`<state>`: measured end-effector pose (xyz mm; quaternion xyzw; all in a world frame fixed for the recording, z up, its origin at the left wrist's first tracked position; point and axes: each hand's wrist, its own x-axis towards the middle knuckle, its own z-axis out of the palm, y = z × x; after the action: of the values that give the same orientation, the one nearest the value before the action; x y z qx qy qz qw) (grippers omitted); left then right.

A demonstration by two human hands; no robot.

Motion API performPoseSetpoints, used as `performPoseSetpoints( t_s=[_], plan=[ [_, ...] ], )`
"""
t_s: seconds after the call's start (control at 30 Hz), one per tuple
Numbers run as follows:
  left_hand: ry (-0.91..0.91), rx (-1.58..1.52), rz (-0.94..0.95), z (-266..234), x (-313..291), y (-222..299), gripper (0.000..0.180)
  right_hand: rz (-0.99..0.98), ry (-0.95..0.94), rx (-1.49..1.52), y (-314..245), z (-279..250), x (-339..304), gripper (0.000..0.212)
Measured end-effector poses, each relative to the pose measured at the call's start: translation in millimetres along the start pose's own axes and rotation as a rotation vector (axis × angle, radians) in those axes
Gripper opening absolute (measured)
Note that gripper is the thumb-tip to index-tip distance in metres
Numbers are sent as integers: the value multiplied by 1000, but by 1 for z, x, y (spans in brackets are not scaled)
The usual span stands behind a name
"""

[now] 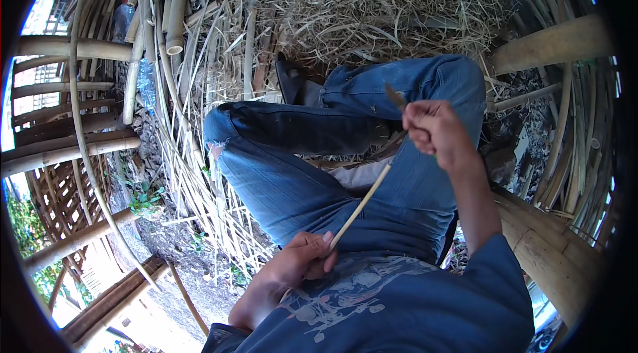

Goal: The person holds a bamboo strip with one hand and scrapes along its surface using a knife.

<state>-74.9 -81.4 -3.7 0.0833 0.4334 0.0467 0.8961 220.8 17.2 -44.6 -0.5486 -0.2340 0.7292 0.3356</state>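
Observation:
Close to my body, my left hand (307, 261) is closed around the lower end of a pale, thin bamboo strip (362, 204). The strip slants up and to the right across my lap, and its far end stops below my right hand, apart from it. Over my bent right leg, my right hand (435, 130) grips a knife (395, 96). Its short dark blade sticks out above the fist toward the upper left; the fingers cover most of its handle. Under both hands are my crossed legs in blue jeans (279, 177).
A heap of dry shavings (392, 11) lies beyond my feet. Long split bamboo strips (193, 174) are strewn on the left, near a clear plastic bottle (147, 84). Thick bamboo poles (555, 44) stand close on the right. A slatted bamboo frame (73, 90) borders the left side.

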Motion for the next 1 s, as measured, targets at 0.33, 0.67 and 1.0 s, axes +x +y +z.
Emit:
performPoseSetpoints(
  t_s=[0.33,0.67,1.0],
  plan=[
    [32,-140,33,-1,16,10,50,80,-362,-19,25,47,-29,21],
    [285,264,129,15,8,5,49,178,-350,-14,14,38,-23,25],
    [416,390,369,5,16,12,46,-105,-120,-39,16,25,-15,22]
  ],
)
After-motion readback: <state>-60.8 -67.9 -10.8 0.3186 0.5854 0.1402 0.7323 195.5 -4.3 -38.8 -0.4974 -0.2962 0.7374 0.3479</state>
